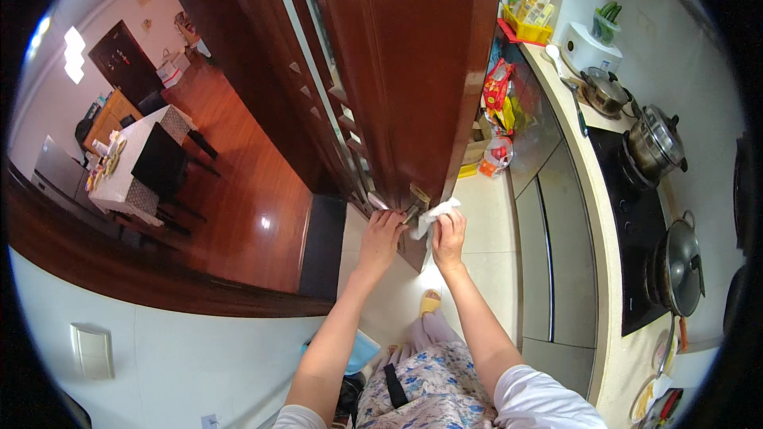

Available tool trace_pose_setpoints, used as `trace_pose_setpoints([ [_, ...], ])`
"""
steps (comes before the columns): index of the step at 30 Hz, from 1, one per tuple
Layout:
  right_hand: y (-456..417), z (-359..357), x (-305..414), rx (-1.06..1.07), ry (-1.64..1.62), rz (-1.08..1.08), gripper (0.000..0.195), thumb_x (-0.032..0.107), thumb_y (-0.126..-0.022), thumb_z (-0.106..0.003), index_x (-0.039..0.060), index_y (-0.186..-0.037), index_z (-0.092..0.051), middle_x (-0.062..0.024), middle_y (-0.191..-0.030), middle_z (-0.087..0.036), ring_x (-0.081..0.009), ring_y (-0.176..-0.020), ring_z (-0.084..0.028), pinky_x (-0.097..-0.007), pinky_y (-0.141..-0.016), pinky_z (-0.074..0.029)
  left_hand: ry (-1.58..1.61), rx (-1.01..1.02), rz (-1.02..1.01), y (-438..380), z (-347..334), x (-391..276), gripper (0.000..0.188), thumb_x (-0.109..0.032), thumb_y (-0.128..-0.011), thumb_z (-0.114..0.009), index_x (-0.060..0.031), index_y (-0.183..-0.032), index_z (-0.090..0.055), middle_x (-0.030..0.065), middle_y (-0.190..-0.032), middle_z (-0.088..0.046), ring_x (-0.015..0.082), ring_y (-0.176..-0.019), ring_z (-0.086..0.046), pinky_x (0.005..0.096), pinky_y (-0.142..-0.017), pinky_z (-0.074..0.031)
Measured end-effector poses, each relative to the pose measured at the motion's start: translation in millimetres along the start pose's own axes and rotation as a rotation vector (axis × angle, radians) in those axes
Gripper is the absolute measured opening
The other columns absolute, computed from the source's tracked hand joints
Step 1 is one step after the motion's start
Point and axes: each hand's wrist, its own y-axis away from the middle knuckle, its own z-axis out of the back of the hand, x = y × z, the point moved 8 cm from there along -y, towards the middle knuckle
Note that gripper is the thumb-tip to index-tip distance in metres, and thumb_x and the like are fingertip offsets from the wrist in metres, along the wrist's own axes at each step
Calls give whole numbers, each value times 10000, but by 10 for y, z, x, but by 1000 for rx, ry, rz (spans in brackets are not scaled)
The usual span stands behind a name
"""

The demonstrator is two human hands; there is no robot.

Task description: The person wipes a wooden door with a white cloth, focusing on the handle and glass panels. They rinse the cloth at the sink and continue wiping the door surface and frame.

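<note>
A dark red-brown wooden door (405,71) stands before me, a metal door handle (419,202) low in the picture on its near edge. My left hand (384,232) has its fingers closed on the handle's lever, at the left side. My right hand (448,235) grips a crumpled white cloth (438,214) between thumb and fingers, and the cloth lies against the handle and the door's edge. Part of the handle is hidden behind the cloth and my fingers.
Right of the door runs a kitchen counter (605,238) with a black cooktop (644,304), pots and a lidded wok (682,268). Bags of packaged food (498,86) stand beside the door. Left, past a dark threshold (325,247), is a room with a cloth-covered table (140,152).
</note>
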Motion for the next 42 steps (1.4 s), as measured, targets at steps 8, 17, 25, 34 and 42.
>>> trace_pose_setpoints([
  [8,399,-66,-481,-202,-455,-757,173,-60,-788,-446,-8,-936,-517,-99,-942,-523,-202,-873,-515,-286,-782,-414,-8,17,38,-51,-59,9,117,-83,-772,-563,-19,-868,-542,94,-959,-581,301,-926,-499,378,-787,-419],
  [17,1389,-627,-1124,-331,-647,-1188,136,16,-829,-511,16,-964,-531,-16,-878,-525,-95,-830,-473,-233,-748,-400,-29,70,38,-63,-112,-62,138,-66,-785,-546,-16,-912,-533,107,-999,-565,313,-964,-487,387,-822,-406],
  [25,1006,-555,-920,-464,-767,-1170,113,61,-862,-519,7,-961,-529,-11,-874,-525,-91,-829,-478,-226,-754,-393,-21,52,65,-98,-170,-64,152,-35,-775,-541,-24,-927,-543,113,-988,-563,321,-964,-486,399,-829,-400],
  [34,553,-509,-982,-435,-863,-1146,145,85,-875,-503,-7,-981,-540,-22,-927,-554,-85,-865,-498,-222,-782,-393,-35,50,84,-125,-205,-29,154,-41,-780,-539,-24,-932,-540,111,-984,-557,315,-968,-481,394,-826,-400],
  [42,1197,-750,-1573,-210,-497,-1194,144,51,-872,-483,-9,-995,-529,-25,-927,-558,-100,-832,-514,-222,-739,-413,-28,75,70,-168,-285,-64,172,-59,-802,-535,-16,-969,-535,124,-1014,-548,313,-979,-467,387,-855,-383],
])
